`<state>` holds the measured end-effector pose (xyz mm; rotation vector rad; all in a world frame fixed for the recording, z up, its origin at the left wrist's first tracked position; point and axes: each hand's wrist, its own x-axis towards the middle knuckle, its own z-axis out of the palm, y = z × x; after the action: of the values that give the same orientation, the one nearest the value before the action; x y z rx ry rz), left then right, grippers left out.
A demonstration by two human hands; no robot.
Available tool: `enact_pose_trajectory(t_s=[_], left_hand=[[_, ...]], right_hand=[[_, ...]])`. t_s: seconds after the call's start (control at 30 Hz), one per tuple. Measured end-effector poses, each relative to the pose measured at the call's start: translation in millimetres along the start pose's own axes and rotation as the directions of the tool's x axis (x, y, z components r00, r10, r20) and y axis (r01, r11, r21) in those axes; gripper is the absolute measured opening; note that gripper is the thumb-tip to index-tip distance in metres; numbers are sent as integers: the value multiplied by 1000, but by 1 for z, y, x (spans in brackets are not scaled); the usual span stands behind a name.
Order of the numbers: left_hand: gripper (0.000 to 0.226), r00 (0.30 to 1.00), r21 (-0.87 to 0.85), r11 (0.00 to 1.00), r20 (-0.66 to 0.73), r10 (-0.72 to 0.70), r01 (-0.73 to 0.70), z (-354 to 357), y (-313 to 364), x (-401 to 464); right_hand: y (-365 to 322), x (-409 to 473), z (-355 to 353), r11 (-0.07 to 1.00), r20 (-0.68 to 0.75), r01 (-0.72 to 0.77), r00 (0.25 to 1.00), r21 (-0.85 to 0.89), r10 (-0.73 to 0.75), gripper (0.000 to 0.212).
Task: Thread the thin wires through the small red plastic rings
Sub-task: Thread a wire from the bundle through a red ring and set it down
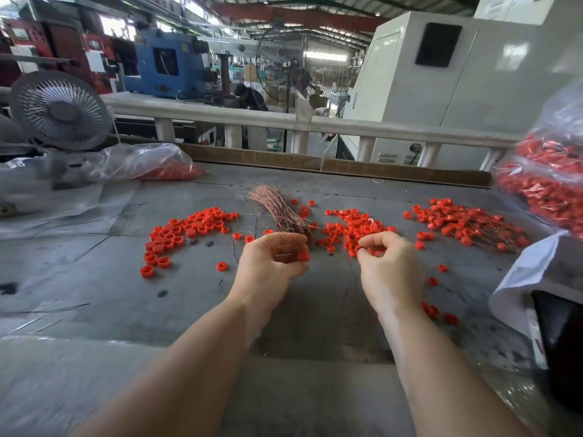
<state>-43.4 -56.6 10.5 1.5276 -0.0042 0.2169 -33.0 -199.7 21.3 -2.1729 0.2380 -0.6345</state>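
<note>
The likeliest slip here is the wire end missing the small hole or bending, because it is thin and hard to see, or the ring (pixel 303 255) squirting out of a light pinch onto the tabletop (pixel 94 279). The left hand (pixel 272 263) has its fingers curled, pinching one red ring at the tips, just in front of the copper wire bundle (pixel 277 209). The right hand (pixel 389 266) has fingers curled closed over the middle ring pile (pixel 353 228); whether they pinch a wire I cannot tell
</note>
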Motion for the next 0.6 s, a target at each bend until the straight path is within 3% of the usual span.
enact_pose_trajectory(t_s=[0.23,0.4,0.6], left_hand=[[36,999,253,967,3,35,-35,2,-2,0],[29,998,399,915,26,53,-59,2,-3,1],[26,998,473,879,20,56,-59,1,-3,0]], right_hand=[[4,4,0,975,-6,-86,996,-205,87,19],[4,5,0,898,96,-117,980,-425,173,44],[6,4,4,870,211,-23,967,-493,145,44]])
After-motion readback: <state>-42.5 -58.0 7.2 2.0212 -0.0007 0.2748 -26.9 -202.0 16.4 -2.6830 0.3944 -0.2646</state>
